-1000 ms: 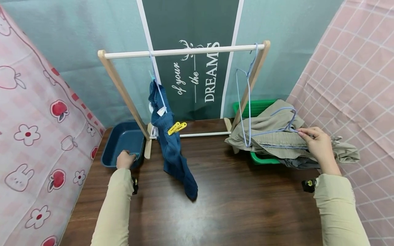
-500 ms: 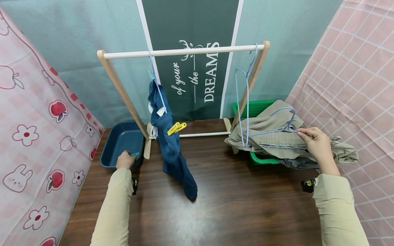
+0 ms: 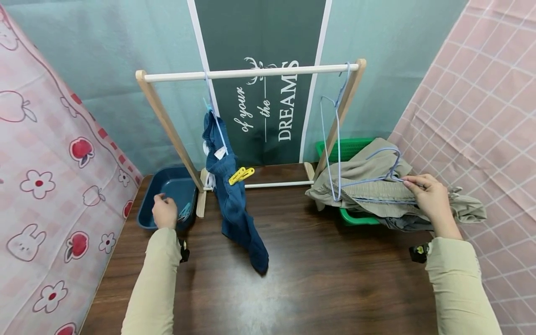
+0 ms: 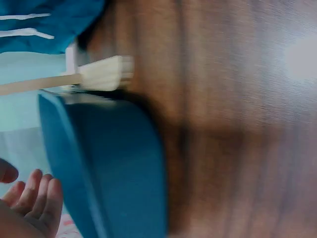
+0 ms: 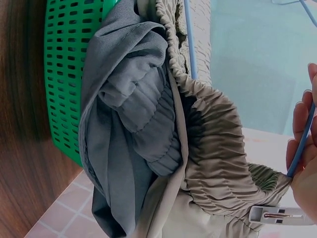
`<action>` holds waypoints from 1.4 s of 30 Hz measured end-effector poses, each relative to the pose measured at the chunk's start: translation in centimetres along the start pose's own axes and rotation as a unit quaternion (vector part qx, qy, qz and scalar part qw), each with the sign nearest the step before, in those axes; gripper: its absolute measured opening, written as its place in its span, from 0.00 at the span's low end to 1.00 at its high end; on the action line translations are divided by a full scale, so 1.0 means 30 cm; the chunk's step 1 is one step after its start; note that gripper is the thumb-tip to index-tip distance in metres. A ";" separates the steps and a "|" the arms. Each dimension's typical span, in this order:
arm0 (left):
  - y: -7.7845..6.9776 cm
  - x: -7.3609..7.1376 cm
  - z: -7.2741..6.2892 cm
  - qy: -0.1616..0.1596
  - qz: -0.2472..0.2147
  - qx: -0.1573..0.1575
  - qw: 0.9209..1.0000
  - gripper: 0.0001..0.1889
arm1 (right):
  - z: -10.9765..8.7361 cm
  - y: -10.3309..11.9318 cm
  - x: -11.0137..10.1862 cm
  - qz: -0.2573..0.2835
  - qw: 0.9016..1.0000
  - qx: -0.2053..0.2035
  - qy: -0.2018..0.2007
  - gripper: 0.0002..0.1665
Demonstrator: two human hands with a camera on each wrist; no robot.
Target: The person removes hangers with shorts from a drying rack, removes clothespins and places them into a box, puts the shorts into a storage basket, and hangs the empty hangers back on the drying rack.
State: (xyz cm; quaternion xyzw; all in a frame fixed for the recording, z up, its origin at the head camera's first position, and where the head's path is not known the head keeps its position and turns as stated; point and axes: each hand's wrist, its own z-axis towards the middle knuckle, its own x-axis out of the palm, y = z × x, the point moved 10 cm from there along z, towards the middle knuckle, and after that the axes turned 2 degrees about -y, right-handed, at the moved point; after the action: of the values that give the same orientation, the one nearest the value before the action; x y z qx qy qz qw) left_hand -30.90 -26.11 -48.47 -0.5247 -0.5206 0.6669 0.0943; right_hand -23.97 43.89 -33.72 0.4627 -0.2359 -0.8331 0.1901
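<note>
My left hand point(image 3: 165, 211) is over the dark blue basin point(image 3: 172, 179), to the left of several light-blue pegs point(image 3: 184, 212) lying in it. In the left wrist view its thumb stands apart from the fingers point(image 4: 42, 201), and nothing shows between them. My right hand point(image 3: 433, 197) pinches one arm of a blue wire hanger point(image 3: 392, 175). That hanger lies along the waistband of khaki trousers point(image 3: 364, 163), which rest across the green basket point(image 3: 351, 148). A grey peg point(image 5: 280, 215) clips the waistband close to the right fingers.
A wood-and-white rack point(image 3: 259, 72) stands at the back. Dark blue trousers point(image 3: 234, 200) with yellow pegs point(image 3: 241, 175) hang at its left, a bare blue hanger point(image 3: 338, 139) at its right. Dark grey clothing point(image 5: 133, 119) lies under the khaki trousers.
My left hand has moved up and left, away from the light-blue pegs, which now show in the basin. My right hand holds the hanger in nearly the same place.
</note>
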 end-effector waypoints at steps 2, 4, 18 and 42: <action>-0.034 -0.024 0.002 -0.028 -0.040 0.004 0.999 0.23 | 0.000 -0.001 -0.001 -0.001 1.000 0.002 0.001 0.15; -0.072 -0.049 0.000 -0.057 -0.093 0.012 0.994 0.22 | 0.000 0.000 -0.002 0.000 1.000 0.001 -0.001 0.15; -0.426 -0.243 -0.146 -0.131 -0.445 0.129 0.876 0.06 | -0.001 0.007 -0.002 0.002 1.000 -0.010 -0.009 0.14; -0.903 -0.221 -0.792 -0.104 -0.240 0.556 0.789 0.11 | 0.001 -0.002 0.001 0.003 1.000 -0.006 -0.016 0.14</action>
State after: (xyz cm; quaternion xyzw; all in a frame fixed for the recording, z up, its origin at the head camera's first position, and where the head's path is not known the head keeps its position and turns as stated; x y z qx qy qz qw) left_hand -20.46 -4.50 -20.79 -0.1668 -0.1756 0.8476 0.4722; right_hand -24.01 43.93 -33.75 0.4474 -0.2354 -0.8413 0.1915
